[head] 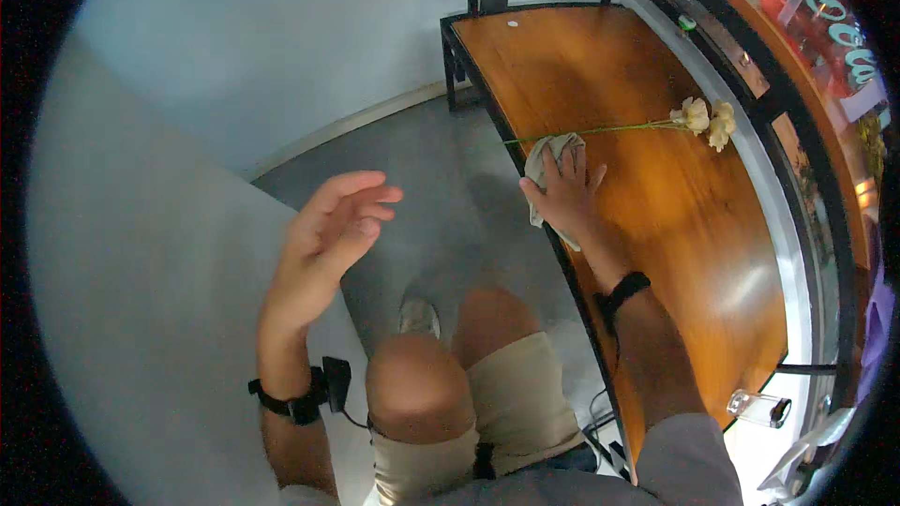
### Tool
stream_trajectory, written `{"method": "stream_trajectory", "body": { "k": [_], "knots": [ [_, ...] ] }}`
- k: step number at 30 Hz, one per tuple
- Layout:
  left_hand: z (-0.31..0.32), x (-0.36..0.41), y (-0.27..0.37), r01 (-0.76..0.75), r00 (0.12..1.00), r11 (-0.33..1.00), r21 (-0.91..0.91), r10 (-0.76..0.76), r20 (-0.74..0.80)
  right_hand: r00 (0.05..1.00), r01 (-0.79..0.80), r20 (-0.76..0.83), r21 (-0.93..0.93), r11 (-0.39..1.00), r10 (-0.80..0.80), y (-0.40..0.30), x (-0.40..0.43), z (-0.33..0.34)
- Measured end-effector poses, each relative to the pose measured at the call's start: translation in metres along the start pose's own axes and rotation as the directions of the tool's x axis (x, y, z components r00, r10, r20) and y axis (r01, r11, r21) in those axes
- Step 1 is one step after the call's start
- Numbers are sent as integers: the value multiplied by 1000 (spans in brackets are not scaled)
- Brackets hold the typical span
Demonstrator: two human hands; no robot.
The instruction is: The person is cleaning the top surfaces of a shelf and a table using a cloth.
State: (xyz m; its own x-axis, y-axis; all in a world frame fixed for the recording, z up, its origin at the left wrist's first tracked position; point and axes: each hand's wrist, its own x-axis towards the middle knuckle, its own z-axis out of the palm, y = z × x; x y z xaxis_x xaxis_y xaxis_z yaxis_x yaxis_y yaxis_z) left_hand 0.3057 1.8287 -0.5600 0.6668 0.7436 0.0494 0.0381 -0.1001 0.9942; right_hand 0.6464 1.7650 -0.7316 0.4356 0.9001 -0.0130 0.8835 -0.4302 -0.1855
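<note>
My right hand [568,198] presses flat on a pale grey-green cloth [536,163], fingers spread, at the front edge of a wooden shelf board [675,239]. Part of the cloth hangs over the board's black metal frame. Just beyond my fingertips, a green flower stem [619,128] lies across the board, its thin end sticking out past the front edge. Cream-coloured blooms [703,121] top the stem near the back rail. My left hand [337,232] is raised in the air above the floor, fingers loosely curved and apart, with nothing in it.
A small white object [512,24] lies at the board's far end. A clear glass container [758,408] is near the close end. Along the right runs a higher wooden shelf [815,77] with a lettered transparent bag. Cables [601,429] hang by the frame near my leg.
</note>
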Motion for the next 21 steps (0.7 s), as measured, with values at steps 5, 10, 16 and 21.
{"method": "stream_trajectory", "body": {
  "k": [5, 10, 16, 21],
  "knots": [
    [-15, 72, -71, 96, 990, 995, 34, -99, 103, 1000, 12, 26, 2, 1000, -12, 4, 6, -1],
    [10, 123, -149, 40, 994, 962, 271, -66, 87, 999, 38, 0, -4, 999, -38, 1, -2, -5],
    [62, 186, -214, -106, 987, 961, 256, 72, 141, 999, 37, -12, 11, 999, -37, 8, -30, -6],
    [89, 200, -210, -274, 927, 878, 392, 133, 350, 1000, -15, -16, 84, 996, 16, 11, -70, -22]
  ]
}}
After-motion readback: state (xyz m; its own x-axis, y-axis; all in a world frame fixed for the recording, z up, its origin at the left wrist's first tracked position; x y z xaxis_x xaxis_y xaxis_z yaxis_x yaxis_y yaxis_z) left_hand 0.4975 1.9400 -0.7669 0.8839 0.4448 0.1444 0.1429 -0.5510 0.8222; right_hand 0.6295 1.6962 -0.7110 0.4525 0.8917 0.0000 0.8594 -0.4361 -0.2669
